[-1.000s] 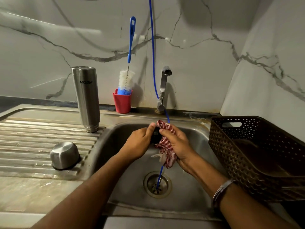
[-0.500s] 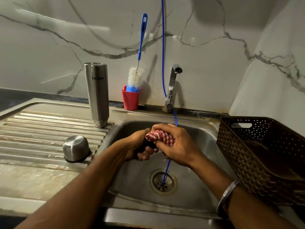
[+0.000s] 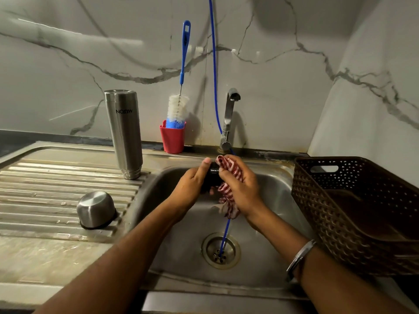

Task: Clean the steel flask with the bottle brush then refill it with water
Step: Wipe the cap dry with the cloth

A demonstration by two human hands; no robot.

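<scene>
Both hands over sink (image 3: 267,223): left hand (image 3: 190,189) grips black cap (image 3: 212,175), right hand (image 3: 240,186) w/ checked cloth (image 3: 227,193).

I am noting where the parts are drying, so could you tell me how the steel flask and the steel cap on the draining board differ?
The steel flask is tall and slim; the steel cap is short and rounded. The flask stands mouth down at the board's back, with upside-down lettering; the cap sits nearer the front, plain. Both are brushed steel, inverted on the ribbed draining board.
</scene>
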